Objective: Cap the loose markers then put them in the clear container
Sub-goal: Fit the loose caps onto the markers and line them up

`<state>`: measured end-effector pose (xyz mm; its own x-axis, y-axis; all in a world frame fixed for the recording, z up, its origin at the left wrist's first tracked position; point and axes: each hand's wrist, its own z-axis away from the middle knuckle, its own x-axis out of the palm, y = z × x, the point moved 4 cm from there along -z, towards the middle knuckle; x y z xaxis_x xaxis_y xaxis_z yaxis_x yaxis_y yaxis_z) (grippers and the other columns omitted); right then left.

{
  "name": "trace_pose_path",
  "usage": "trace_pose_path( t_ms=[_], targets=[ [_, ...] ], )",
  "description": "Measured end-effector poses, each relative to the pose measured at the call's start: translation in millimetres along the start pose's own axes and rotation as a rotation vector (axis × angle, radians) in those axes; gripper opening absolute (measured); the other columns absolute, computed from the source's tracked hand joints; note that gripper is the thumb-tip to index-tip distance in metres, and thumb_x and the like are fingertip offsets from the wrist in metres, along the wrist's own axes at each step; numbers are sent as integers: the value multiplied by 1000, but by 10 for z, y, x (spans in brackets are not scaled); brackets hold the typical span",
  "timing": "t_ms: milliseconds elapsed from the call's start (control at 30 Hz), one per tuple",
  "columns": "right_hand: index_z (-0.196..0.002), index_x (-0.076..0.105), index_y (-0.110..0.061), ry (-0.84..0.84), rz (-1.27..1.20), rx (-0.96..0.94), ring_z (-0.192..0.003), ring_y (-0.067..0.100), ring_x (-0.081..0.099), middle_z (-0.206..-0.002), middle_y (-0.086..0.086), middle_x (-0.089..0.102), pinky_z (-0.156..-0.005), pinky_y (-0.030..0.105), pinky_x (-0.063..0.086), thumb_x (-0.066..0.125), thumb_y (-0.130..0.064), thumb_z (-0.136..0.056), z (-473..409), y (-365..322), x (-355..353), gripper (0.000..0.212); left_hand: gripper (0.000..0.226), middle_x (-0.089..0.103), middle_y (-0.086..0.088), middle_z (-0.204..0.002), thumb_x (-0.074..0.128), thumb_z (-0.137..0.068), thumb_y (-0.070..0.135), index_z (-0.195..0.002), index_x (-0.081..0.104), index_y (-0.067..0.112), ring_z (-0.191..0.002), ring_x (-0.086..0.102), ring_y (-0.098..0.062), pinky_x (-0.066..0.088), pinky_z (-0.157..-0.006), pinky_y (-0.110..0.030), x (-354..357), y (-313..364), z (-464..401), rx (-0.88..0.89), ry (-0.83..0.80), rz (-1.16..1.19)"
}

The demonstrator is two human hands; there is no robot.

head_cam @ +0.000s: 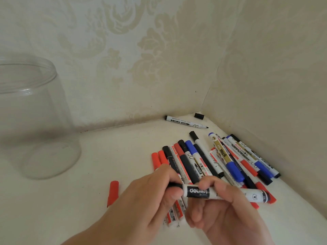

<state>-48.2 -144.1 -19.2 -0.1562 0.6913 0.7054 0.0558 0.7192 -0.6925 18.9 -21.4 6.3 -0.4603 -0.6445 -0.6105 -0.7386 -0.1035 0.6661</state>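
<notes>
Both hands hold one white marker with a black label (200, 191) level above the table. My left hand (141, 200) grips its black cap end, fingers curled round it. My right hand (226, 209) grips the barrel, thumb under and fingers over. Behind the hands lies a pile of several red, blue and black markers (212, 160). An uncapped black marker (185, 122) lies near the wall, with a loose black cap (199, 115) in the corner. A loose red cap (112, 192) lies left of the hands. The clear container (35, 117) stands open at the far left.
The white table surface (106, 147) meets patterned wallpaper walls (141, 68) behind and on the right, forming a corner. More markers lie partly hidden under my hands.
</notes>
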Motion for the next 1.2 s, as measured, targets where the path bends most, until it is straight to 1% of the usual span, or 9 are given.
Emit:
trace_pose_path(
  t_ms=[200,300,434,567,634,734,867,1067,1201],
  targets=[
    [-111,50,6,-83,-56,-80,-89,33,62,-95,27,63,-81,41,47,27,-11,-100,-29,93,-83,31,61,36,9,-56,10,-77,63,-97,49,21,-49,37,-5,27,-52,-15,-20,-43,-4,11,0,-54],
    [-101,61,-2,31,86,-94,-74,28,64,-79,22,67,-70,36,52,47,-27,-94,-45,91,-64,29,53,41,11,-55,15,-78,64,-93,48,25,-49,38,-5,27,-52,-13,-26,-24,-6,-5,30,53],
    [-92,71,-32,248,900,-184,-65,19,66,-74,8,71,-64,25,53,62,-60,-71,-43,28,98,36,28,54,18,-79,26,-86,52,-88,47,34,-72,51,-1,36,-64,-13,-100,-286,-52,-56,44,86],
    [-106,55,-42,59,2020,-557,-79,2,60,-82,-15,63,-75,17,48,48,-36,-88,-98,124,309,20,14,47,26,-100,34,-88,41,-92,47,41,-99,44,4,32,-83,-9,-347,-475,-110,-79,196,-151],
    [-102,54,-37,-108,2293,-496,-76,6,60,-75,-13,61,-74,20,49,39,-25,-93,-167,252,328,21,16,39,30,-108,40,-88,32,-97,42,46,-104,31,6,28,-86,-13,-458,-574,-84,-178,183,-255],
    [-96,63,-40,-156,2430,-294,-79,10,62,-76,-10,63,-80,24,52,37,-25,-81,-319,232,383,33,36,25,20,-130,38,-88,26,-119,31,44,-120,18,-3,26,-98,-28,-365,-823,7,-317,-70,-541],
    [-96,65,-43,-222,2490,-72,-90,14,63,-90,-7,66,-84,29,50,45,-32,-75,-487,131,365,31,34,62,2,-102,52,-73,14,-105,53,27,-98,39,-13,50,-71,-39,-320,-971,0,-269,98,-612],
    [-102,64,-36,71,2217,-102,-94,11,58,-97,-9,64,-81,27,48,39,-30,-79,-513,-197,222,34,30,64,4,-93,37,-82,27,-95,63,21,-89,54,-16,51,-67,-31,-156,-681,-223,-183,170,-676],
    [-122,54,-28,334,2258,-71,-108,14,45,-116,-4,58,-90,28,40,43,-21,-92,-800,-700,-137,33,25,67,3,-90,75,-66,21,-90,66,21,-82,64,-17,53,-67,-31,-63,-544,-338,-154,136,-719]
  ],
)
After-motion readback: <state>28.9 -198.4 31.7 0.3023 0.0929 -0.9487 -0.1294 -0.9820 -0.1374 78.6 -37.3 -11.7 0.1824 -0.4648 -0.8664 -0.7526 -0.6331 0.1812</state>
